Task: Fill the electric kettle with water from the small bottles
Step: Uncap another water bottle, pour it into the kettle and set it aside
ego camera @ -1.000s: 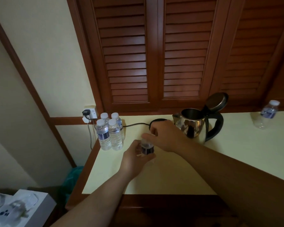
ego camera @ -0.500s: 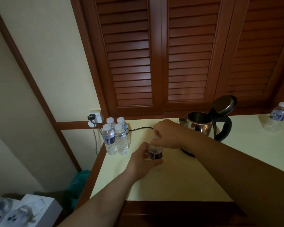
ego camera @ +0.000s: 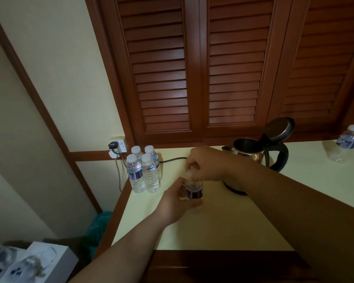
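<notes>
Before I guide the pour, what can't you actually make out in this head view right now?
- Cap of the held bottle: covered by the right hand; on or off, cannot tell.
- That bottle's lower body: behind the left hand; water level unclear.
- Kettle base and front: behind the right forearm.
- Kettle interior: too dark to see any water.
- Far bottle: label too small to read.

Small bottle [ego camera: 194, 189] mostly covered: left hand [ego camera: 177, 203] wraps the body, right hand [ego camera: 205, 163] hides the cap, so cap on or off can't be told. Label text unreadable. Kettle [ego camera: 251, 152] base and lower body hidden behind the right forearm. Rear two of the four bottles [ego camera: 143, 170] left of the kettle partly blocked. White box [ego camera: 29, 264] cut off by the frame corner, blurred.
</notes>
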### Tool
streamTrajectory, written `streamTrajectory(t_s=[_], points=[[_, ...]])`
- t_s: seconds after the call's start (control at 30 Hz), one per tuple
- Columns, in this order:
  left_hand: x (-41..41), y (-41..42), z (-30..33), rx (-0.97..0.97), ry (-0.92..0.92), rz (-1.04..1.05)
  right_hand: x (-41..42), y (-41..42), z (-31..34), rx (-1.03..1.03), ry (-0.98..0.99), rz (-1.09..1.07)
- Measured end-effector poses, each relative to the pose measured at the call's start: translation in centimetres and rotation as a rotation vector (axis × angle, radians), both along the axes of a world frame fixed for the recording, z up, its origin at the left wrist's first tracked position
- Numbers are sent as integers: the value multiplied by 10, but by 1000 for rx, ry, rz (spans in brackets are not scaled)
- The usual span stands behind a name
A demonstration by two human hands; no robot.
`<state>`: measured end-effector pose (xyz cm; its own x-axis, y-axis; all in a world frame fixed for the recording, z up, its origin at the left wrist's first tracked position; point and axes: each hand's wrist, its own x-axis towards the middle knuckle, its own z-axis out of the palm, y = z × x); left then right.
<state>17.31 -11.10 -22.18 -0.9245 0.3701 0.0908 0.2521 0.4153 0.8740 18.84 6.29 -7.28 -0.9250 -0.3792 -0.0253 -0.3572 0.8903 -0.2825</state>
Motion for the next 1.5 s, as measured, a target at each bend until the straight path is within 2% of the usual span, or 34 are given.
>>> streamTrajectory(t_s=[0.2,0.33,0.43,0.5,0.63,0.8,0.97,1.2,1.3,1.37,1.5], points=[[2,2,0,8,4,-3,2,1,-9,-44,30,-105],[1,1,1,16,-17,-16,7,10,-6,-230,119,-56],[2,1,1,13,-7,-17,14,24,-18,-408,257,-196],[2,2,0,22,-11,-15,20,39,-38,-438,239,-306],[5,4,-5,32,-14,4,40,61,-92,-335,22,-414],[11,13,-12,44,15,34,56,69,-129,-218,-74,-437],[8,30,-1,63,89,66,64,92,-144,-166,1,-507],[-23,63,51,50,231,29,88,155,-164,-23,100,-635],[-36,74,75,-27,303,-18,97,174,-168,16,94,-690],[-44,82,87,-109,404,-23,103,180,-170,-38,67,-724],[-56,94,103,-217,477,-27,104,182,-171,-56,40,-721]])
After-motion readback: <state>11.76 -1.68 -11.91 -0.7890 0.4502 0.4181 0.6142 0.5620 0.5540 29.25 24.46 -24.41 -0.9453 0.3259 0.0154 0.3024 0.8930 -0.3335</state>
